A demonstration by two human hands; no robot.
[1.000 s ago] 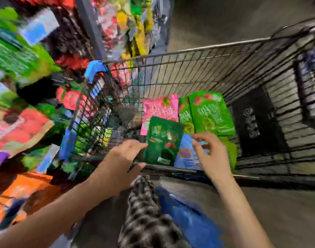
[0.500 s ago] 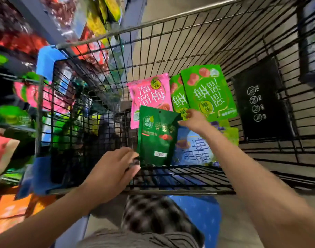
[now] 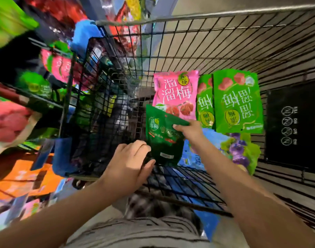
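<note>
A dark green snack pouch [image 3: 159, 133] stands upright inside the black wire shopping cart [image 3: 224, 42], near its handle end. My right hand [image 3: 189, 130] pinches the pouch's upper right corner. My left hand [image 3: 130, 161] grips the pouch's lower left edge by the cart's near rim. Behind it on the cart floor lie a pink pouch [image 3: 175, 93], two bright green pouches [image 3: 238, 101], and a blue pouch with grapes [image 3: 222, 151], partly hidden by my right arm.
Store shelves packed with bright snack bags [image 3: 15, 120] run along the left, close to the cart's side. A black sign panel [image 3: 294, 126] hangs on the cart's right wall. Grey floor shows beyond the cart. My striped clothing [image 3: 140, 230] fills the bottom.
The view has dropped closer into the cart. My right hand has moved down the pouch's right edge and the pouch has tilted slightly; my left hand now grips its lower left edge.
</note>
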